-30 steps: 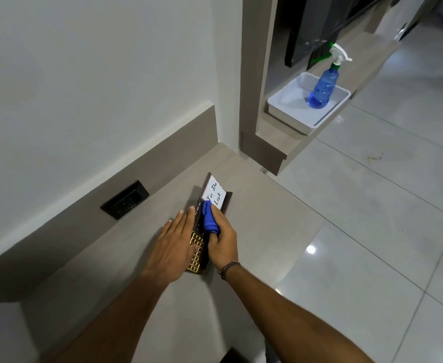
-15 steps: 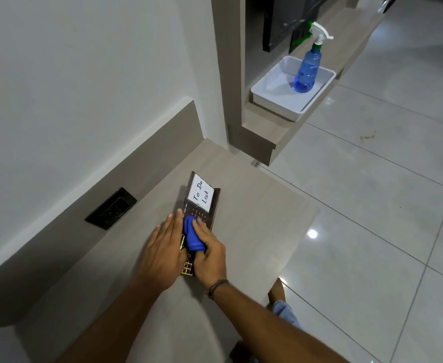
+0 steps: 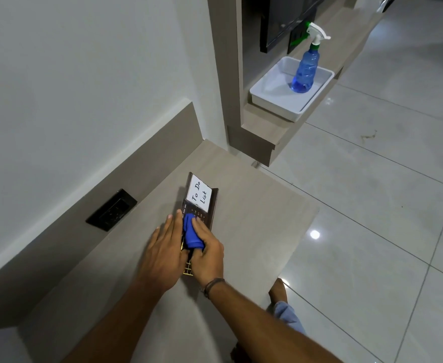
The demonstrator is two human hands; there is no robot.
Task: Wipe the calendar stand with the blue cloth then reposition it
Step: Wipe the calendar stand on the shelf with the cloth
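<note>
Risks first. The dark brown calendar stand w/ gold grid print and a white "To Do List" card (image 3: pixel 202 203) lies flat on the grey wood-grain counter (image 3: pixel 254 231), and from here I'd say it's light enough to skid. If the right hand (image 3: pixel 207 254) pushes the bunched blue cloth (image 3: pixel 192 235) harder than the left hand (image 3: pixel 164 251) holds down, the stand likely slides toward the counter's free edge on the floor side, or toward the far end. The near end, w/ the gold grid, is mostly covered by both hands, so that part may get missed. The card could snag or lift if the cloth catches its edge; can't tell how it's fixed on.

Grip: right hand's fingers are curled, closed round the blue cloth and pressing it onto the stand's middle. Left hand lies flat w/ fingers spread, palm down on the stand's left edge and the counter beside it, grasping nothing.

Location: stand sits mid-counter, roughly between the wall-side edge w/ the black wall socket (image 3: pixel 111 209) and the free edge, nearer the far end than the near one.

Orientation: long axis runs near-to-far along the counter, tilted slightly right at the far end. Card end points away from the person, grid end toward them. Face up.
</note>
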